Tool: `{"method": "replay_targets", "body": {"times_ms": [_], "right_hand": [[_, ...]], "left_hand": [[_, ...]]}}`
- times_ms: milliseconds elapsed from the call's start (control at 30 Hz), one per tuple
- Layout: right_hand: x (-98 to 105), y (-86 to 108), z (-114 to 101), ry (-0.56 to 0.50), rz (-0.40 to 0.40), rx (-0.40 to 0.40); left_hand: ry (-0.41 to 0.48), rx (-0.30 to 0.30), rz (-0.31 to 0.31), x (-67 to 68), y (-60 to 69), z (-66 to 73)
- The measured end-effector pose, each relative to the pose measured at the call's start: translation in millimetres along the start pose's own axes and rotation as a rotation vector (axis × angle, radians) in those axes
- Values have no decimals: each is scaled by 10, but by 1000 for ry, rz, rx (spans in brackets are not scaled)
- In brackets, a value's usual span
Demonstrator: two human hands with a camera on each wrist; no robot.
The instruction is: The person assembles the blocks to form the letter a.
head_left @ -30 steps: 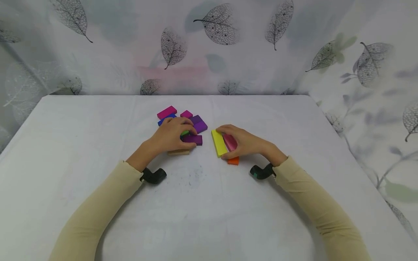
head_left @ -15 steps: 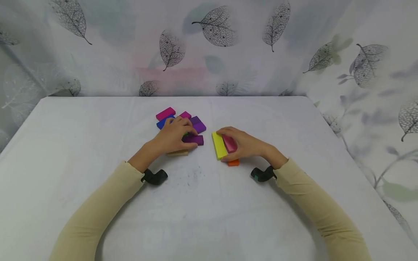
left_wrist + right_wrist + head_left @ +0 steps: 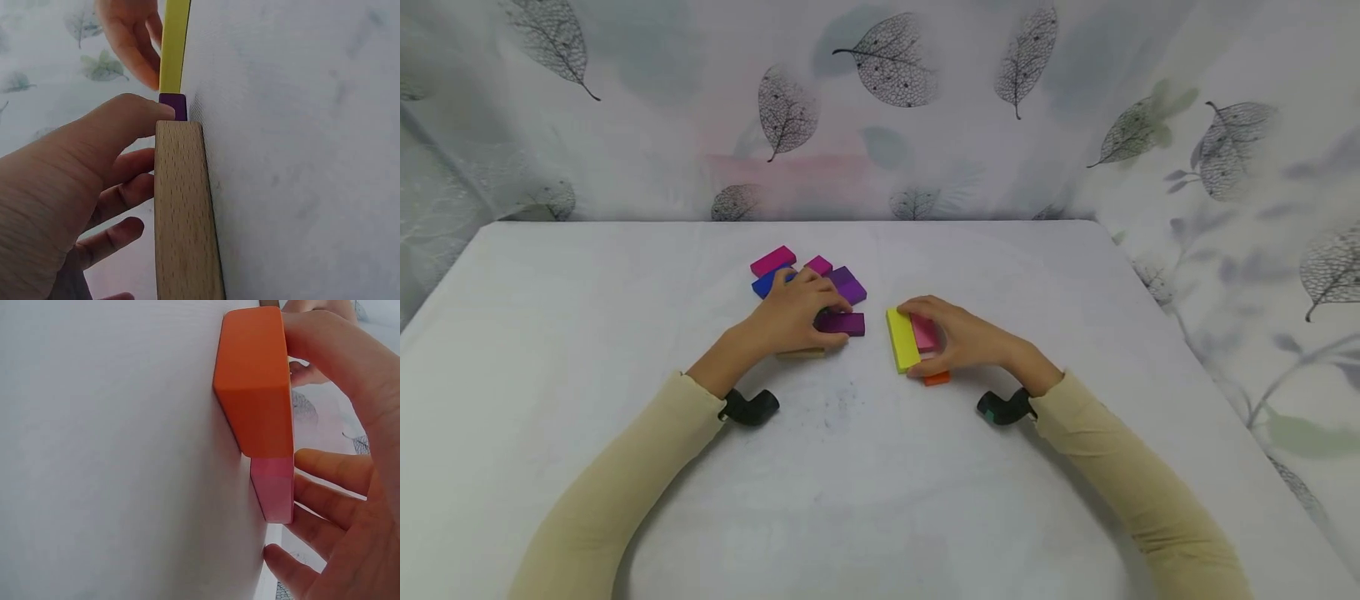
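Fingers and thumb of the left hand (image 3: 795,315) pinch a dark purple block (image 3: 844,324) by its long sides; in the left wrist view, the thumb lies against the purple block's end (image 3: 180,105). A light wooden block (image 3: 801,354) lies below that palm. The right hand (image 3: 964,335) grips a yellow block (image 3: 901,340) by its two ends, with the block flat on the table. Under the right hand's arch lie a pink block (image 3: 926,333) and an orange block (image 3: 937,378), large in the right wrist view (image 3: 255,356). Between the two held blocks a narrow gap shows.
Beyond the left hand lie a magenta block (image 3: 772,261), a blue block (image 3: 763,287), a smaller magenta block (image 3: 818,265) and violet blocks (image 3: 852,289). A leaf-patterned cloth (image 3: 662,108) hangs behind the white table (image 3: 850,517).
Relative to the loose blocks, the left hand and the purple block have shifted slightly right. The right hand and the yellow block have moved a little nearer the person.
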State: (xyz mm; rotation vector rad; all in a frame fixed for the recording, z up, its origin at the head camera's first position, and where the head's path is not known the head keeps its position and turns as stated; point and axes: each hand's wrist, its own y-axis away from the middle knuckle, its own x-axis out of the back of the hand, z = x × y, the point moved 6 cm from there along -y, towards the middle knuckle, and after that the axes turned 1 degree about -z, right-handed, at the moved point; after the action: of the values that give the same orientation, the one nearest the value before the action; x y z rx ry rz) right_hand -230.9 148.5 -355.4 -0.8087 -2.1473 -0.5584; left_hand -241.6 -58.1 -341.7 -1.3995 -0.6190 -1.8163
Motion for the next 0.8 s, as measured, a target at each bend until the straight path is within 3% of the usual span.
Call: {"method": "replay_targets", "body": {"times_ms": [233,533,800], "right_hand": [[-29,29,11,11,6,-8],[-50,80,4,13,21,-34],[-53,100,-8,20,30,-10]], "left_hand": [[7,1,-5,-21,12,-10],[-25,10,-12,-29,-53,59],[-57,18,-2,-43,-139,96]]}}
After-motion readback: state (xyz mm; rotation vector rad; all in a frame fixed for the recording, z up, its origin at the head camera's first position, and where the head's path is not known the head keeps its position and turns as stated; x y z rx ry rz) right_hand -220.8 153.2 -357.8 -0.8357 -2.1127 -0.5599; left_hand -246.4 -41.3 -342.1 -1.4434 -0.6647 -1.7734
